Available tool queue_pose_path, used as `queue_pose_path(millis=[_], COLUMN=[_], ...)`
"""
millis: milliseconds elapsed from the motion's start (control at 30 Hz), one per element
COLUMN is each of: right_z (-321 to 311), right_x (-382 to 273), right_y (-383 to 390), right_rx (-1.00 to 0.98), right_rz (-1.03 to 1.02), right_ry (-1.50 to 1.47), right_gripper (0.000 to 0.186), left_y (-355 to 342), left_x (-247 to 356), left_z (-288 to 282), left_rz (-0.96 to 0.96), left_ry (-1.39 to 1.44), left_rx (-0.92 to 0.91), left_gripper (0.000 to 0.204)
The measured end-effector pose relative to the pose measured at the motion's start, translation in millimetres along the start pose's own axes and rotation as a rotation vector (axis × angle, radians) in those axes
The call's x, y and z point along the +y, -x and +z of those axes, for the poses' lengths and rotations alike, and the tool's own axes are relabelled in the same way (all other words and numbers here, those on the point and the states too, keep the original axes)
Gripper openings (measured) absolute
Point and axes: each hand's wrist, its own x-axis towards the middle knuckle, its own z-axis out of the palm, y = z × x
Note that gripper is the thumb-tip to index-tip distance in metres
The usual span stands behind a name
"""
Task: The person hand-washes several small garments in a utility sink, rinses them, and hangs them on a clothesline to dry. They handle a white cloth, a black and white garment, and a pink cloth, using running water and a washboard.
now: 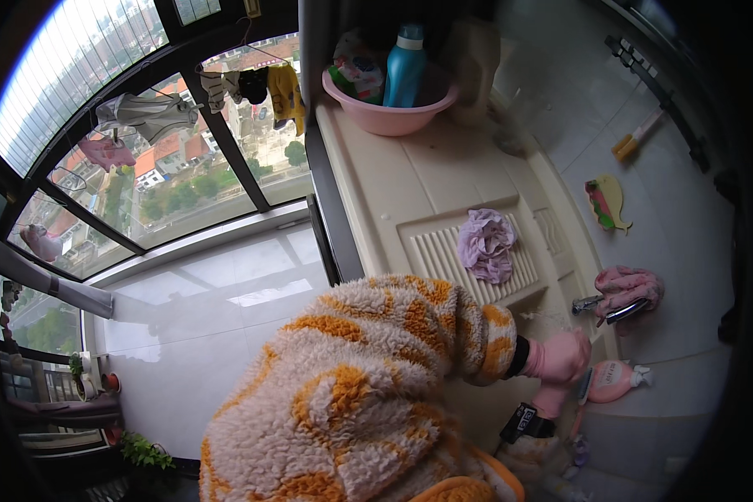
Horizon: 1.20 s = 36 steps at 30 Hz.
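At the lower right, my left hand (558, 355), pink-looking and with a black band at the wrist, is curled over the basin end of a cream laundry sink (376, 188). Close beside it is my right hand (550, 401), partly hidden, with a black device on its wrist. Whether they hold anything I cannot make out. A pink bottle (612, 381) with a white top stands just beyond the hands. On the sink's ribbed washboard (433, 258) lies a crumpled lavender cloth (487, 245). My fluffy white and orange sleeve (351, 368) covers much of the sink's near part.
A pink basin (391, 122) holding a blue bottle (405, 74) and a packet sits at the sink's far end. A pink cloth (630, 289) drapes over the metal faucet (588, 305). Clothes hang by the windows at left; a potted plant (146, 452) stands lower left.
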Motion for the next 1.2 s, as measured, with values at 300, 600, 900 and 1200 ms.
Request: queue_pose_path(millis=[300, 600, 900, 1200], right_z=[-5.4, 23.9, -14.7, -32.5], right_x=[5.5, 44.9, 70.5, -17.5], right_y=[22.1, 20.8, 9.9, 38.2], right_rx=[-0.577, -0.254, -0.222, 0.124], right_rz=[0.276, 0.105, -0.323, 0.020], right_ry=[1.320, 1.301, 1.821, 0.194], right_gripper=[0.032, 0.041, 0.033, 0.034], left_y=[80.1, 116.2, 121.6, 44.9], left_x=[23.2, 20.6, 0.2, 18.1], left_z=[14.9, 27.5, 42.9, -86.1], left_rz=[0.140, 0.202, 0.500, 0.525], left_ry=[0.043, -0.045, -0.408, 0.083], left_rx=[-0.661, -1.021, -1.416, -0.599], left_gripper=[0.014, 0.017, 0.020, 0.042])
